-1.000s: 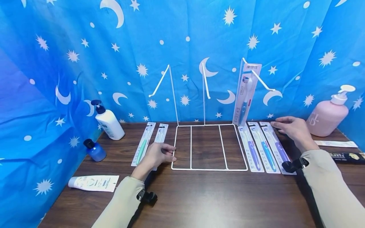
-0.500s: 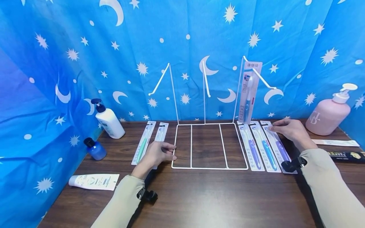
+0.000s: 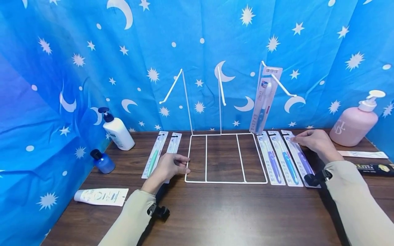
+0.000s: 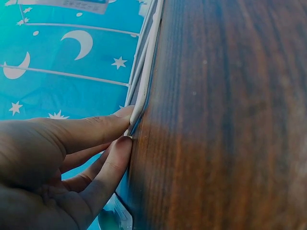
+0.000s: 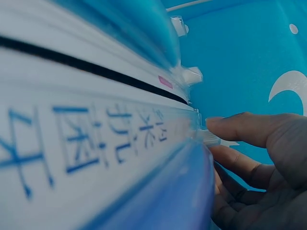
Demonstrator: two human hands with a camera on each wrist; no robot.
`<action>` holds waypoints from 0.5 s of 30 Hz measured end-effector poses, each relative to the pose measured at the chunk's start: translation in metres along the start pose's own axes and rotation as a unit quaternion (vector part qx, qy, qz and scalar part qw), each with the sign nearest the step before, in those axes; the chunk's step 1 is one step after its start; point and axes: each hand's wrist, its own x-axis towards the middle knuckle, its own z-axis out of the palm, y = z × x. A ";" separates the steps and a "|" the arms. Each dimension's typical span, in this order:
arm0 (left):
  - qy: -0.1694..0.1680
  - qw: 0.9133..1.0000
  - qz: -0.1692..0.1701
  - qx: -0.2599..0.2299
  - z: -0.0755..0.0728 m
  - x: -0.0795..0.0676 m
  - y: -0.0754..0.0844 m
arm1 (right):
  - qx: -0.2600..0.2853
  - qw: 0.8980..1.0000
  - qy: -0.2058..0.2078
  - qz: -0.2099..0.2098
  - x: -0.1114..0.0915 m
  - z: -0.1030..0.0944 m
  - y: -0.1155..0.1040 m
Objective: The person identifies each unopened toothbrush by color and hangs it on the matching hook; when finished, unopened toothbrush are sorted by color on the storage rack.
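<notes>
A white wire display rack (image 3: 226,182) stands on the brown table, with three hooked uprights at its back. My left hand (image 3: 167,167) pinches the wire at the rack's left side between thumb and finger, as the left wrist view (image 4: 91,163) shows. My right hand (image 3: 317,141) has its thumb and finger about the brush-head end of the rightmost packaged toothbrush (image 3: 303,164), which has a purple handle; in the right wrist view they grip the clear blister. To its left lie a blue packaged toothbrush (image 3: 289,167) and another purple packaged toothbrush (image 3: 274,165). One packaged toothbrush (image 3: 267,99) hangs on the rack's right hook.
A green packaged toothbrush (image 3: 155,153) and a half-hidden one (image 3: 174,143) lie left of the rack. Further left are a white pump bottle (image 3: 118,133), a blue bottle (image 3: 104,163) and a white tube (image 3: 101,197). At right stand a pink pump bottle (image 3: 354,124) and a black box (image 3: 373,169).
My right hand has shifted slightly left, its fingertips coming onto the top of the rightmost toothbrush package. The hanging package swings right, then back left. My left hand stays on the rack.
</notes>
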 end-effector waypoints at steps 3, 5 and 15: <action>-0.001 1.000 -0.002 0.003 -0.001 0.000 -0.001 | 0.010 1.000 -0.002 0.007 0.000 0.000 0.000; -0.003 1.000 -0.003 0.003 -0.001 0.000 -0.002 | 0.018 1.000 -0.003 0.010 0.001 0.001 0.000; 0.008 1.000 -0.002 0.003 0.000 0.000 0.001 | 0.054 0.998 0.002 0.016 0.001 -0.003 -0.004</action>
